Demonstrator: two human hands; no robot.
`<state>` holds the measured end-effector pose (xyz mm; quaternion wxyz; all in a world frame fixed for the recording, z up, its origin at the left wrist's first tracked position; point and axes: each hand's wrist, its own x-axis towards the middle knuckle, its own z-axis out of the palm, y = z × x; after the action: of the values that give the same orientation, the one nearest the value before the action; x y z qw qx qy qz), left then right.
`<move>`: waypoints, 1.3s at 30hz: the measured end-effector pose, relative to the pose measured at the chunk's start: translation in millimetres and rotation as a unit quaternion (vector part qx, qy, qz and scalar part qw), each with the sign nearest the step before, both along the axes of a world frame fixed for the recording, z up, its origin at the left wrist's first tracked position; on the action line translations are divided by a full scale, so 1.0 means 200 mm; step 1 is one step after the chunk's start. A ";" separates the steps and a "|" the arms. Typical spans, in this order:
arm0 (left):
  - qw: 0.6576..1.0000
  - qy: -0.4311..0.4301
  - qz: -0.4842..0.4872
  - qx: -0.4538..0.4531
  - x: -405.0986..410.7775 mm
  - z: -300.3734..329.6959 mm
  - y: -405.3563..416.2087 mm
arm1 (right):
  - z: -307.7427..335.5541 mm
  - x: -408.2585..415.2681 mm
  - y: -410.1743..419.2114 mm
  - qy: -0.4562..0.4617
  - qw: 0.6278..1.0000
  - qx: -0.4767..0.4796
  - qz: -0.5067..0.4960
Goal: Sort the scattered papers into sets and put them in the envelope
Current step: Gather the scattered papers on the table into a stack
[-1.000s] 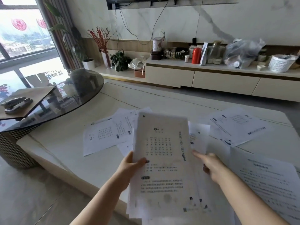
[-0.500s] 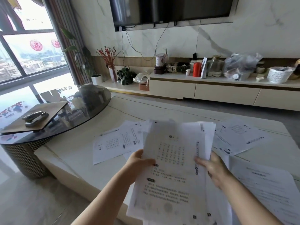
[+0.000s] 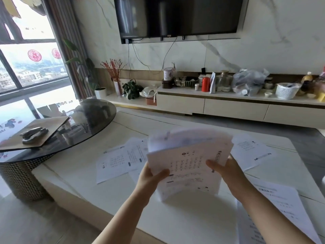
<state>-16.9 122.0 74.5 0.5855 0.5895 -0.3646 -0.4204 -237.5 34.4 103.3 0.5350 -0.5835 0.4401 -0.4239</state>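
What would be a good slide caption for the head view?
Both hands, left hand and right hand, hold a white printed paper stack above a white marble table.

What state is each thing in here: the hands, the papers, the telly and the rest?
Left hand: grips the stack's left edge.
Right hand: grips the stack's right edge.
Stack of papers: held up off the table, bent.
Loose sheets: lying flat on the white table.
Television: screen dark.
Stapler: lying on a brown envelope.
Cabinet drawers: closed.
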 end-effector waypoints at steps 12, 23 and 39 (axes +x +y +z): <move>0.998 -0.048 0.029 -0.015 -0.05 -0.03 -0.35 | -0.14 0.10 -0.22 0.008 1.000 -0.015 -0.018; 0.994 -0.066 0.018 0.091 -0.04 -0.28 -0.37 | -0.44 0.05 -0.24 0.082 0.995 0.054 -0.037; 0.993 -0.065 -0.059 0.074 -0.35 -0.46 -1.00 | -0.68 -0.50 -1.06 0.226 0.872 0.113 -0.420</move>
<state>-87.8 -77.7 -17.7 0.4892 0.6350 -0.4039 -0.4408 -337.2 -177.5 -32.3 0.2544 -0.3592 0.7974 -0.4127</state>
